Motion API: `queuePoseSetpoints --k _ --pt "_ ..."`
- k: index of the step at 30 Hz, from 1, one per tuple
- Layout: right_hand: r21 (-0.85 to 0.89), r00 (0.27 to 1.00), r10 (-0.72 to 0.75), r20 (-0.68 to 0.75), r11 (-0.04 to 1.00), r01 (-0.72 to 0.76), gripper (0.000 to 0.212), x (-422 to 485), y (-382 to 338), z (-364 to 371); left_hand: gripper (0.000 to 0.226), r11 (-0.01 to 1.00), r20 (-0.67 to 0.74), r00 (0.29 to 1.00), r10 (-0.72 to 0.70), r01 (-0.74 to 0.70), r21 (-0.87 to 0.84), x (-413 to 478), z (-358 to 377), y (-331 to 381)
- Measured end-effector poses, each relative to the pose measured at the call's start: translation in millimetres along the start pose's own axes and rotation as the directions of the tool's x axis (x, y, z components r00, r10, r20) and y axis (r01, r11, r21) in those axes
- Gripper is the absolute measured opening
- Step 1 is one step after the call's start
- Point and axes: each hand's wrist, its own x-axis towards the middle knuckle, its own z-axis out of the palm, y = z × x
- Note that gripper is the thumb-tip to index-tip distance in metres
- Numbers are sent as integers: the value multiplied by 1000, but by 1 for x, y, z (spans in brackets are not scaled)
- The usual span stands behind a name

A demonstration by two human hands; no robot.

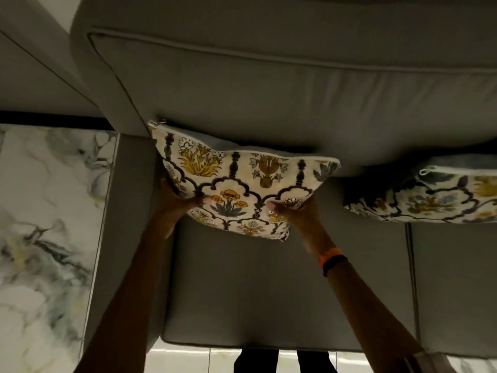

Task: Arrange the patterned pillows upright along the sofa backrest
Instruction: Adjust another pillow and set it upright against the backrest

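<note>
item 1, patterned pillow [236, 181]: cream cover with yellow and orange flowers and dark scalloped arches, white piping on the upper edge. it stands close to upright at the left end of the sofa seat [282, 286], its top edge against the grey backrest cushion [269, 98], its left corner beside the armrest [129, 211]. the lower right corner hangs free above the seat.

item 2, my left grip [178, 197]: clamped on the pillow's lower left edge, thumb on the patterned face, the other fingers hidden behind the fabric.

item 3, my right grip [295, 208]: clamped on the pillow's lower right edge, thumb pressed onto the front, fingers behind. an orange and black band [332, 261] sits on this wrist.

item 4, second patterned pillow [430, 195]: same print, in shadow, leaning against the backrest to the right, well apart from the first and cut off by the frame edge. no grip on it.

item 5, sofa: grey, with a seam between two seat cushions at the right.

item 6, floor [45, 211]: pale marbled tile, left of the armrest and below the seat's front edge.
</note>
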Motion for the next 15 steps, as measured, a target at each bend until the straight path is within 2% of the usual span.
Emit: queuePoseSetpoints --k 3,7,12,15 --pt "-27 999 -43 -22 999 42 80 6 -2 3 119 999 -80 996 41 -43 -16 -2 1 1" --pt "-62 998 -51 -42 997 48 90 13 9 1 113 1000 -173 985 -16 13 -23 -19 27 -9" --pt "-213 985 -168 28 962 170 74 19 0 -15 124 995 -238 969 -66 47 -83 -43 44 -26" --pt "-274 970 -222 97 931 241 71 20 2 -34 110 995 -273 957 -101 89 -55 -49 54 -35"
